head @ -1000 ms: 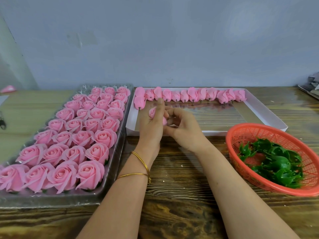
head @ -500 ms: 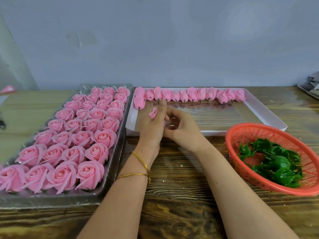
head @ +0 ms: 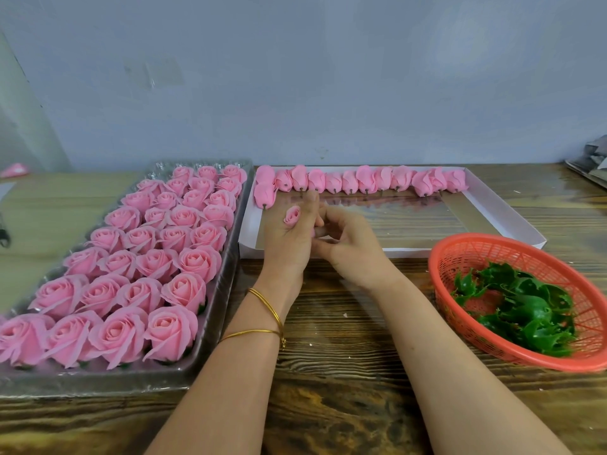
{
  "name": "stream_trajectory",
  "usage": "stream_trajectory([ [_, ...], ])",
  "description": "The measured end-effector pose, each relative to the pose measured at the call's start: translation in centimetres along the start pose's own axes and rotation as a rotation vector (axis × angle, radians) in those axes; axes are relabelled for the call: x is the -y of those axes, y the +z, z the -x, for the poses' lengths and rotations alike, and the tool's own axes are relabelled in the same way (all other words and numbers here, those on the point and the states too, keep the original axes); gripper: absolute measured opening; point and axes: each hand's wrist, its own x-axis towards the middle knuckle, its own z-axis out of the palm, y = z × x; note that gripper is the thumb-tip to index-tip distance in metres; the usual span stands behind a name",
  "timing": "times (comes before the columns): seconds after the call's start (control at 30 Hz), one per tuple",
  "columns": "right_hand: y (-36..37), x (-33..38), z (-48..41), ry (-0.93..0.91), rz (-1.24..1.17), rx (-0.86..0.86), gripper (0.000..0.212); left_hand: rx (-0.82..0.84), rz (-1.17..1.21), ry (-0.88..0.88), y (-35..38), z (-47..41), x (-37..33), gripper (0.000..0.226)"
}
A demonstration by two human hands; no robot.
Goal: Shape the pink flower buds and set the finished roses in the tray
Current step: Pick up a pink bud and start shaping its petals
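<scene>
My left hand (head: pixel 289 239) holds a small pink flower bud (head: pixel 292 215) upright, its rolled tip showing above the thumb side. My right hand (head: pixel 349 244) is pressed against the left one with fingers curled, pinching the bud's lower part, which is mostly hidden between the hands. Behind them a row of several unshaped pink buds (head: pixel 364 182) lies along the far edge of a white box (head: pixel 512 221). At the left, a clear plastic tray (head: pixel 216 310) holds several rows of finished pink roses (head: pixel 138 257).
An orange plastic basket (head: pixel 460 254) with several green leaf-shaped calyx pieces (head: pixel 522 307) sits at the right. The wooden table (head: pixel 335 389) runs to a grey wall. Grey clutter (head: pixel 591 162) lies at the far right edge.
The bud has shifted up and left in my left hand, so more of its tip shows. My right fingers have moved slightly around its base.
</scene>
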Motion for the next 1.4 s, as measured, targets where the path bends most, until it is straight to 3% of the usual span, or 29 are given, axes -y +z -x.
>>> stream_trajectory([
  [0.1, -0.05, 0.14, 0.03, 0.004, 0.009, 0.016, 0.017, -0.012, -0.005, 0.029, -0.05, 0.0, -0.02, 0.035],
  [0.23, -0.07, 0.68, 0.06, 0.022, -0.013, 0.014, 0.015, -0.008, -0.005, 0.061, -0.09, 0.01, -0.11, 0.056],
  [0.33, 0.04, 0.57, 0.05, 0.027, -0.019, -0.005, 0.023, -0.03, 0.008, -0.003, 0.06, -0.19, 0.15, 0.045],
  [0.6, 0.14, -0.11, -0.16, 0.032, 0.044, -0.048, 0.034, -0.035, -0.011, -0.048, 0.26, 0.08, 0.01, 0.053],
  [0.7, 0.09, -0.11, -0.1, 0.036, 0.045, -0.053, 0.025, -0.002, -0.026, -0.014, 0.2, 0.26, -0.17, 0.044],
  [0.87, -0.03, 0.42, -0.1, 0.047, 0.012, -0.007, 0.03, 0.044, 0.048, 0.012, -0.01, 0.38, -0.57, 0.025],
  [1.0, -0.03, 0.6, 0.02, 0.049, -0.01, 0.01, 0.024, 0.017, 0.027, -0.001, 0.0, 0.29, -0.57, 0.04],
  [1.1, 0.04, 0.75, 0.15, 0.045, -0.021, 0.013, 0.019, 0.016, 0.01, -0.036, -0.05, 0.26, -0.45, 0.038],
  [1.23, 0.03, 0.45, 0.04, 0.056, -0.038, -0.007, 0.034, -0.006, -0.002, -0.063, 0.08, 0.28, -0.32, 0.049],
  [1.4, 0.12, 0.0, -0.06, 0.03, 0.01, -0.032, 0.037, -0.008, -0.011, -0.057, 0.14, 0.13, -0.12, 0.051],
])
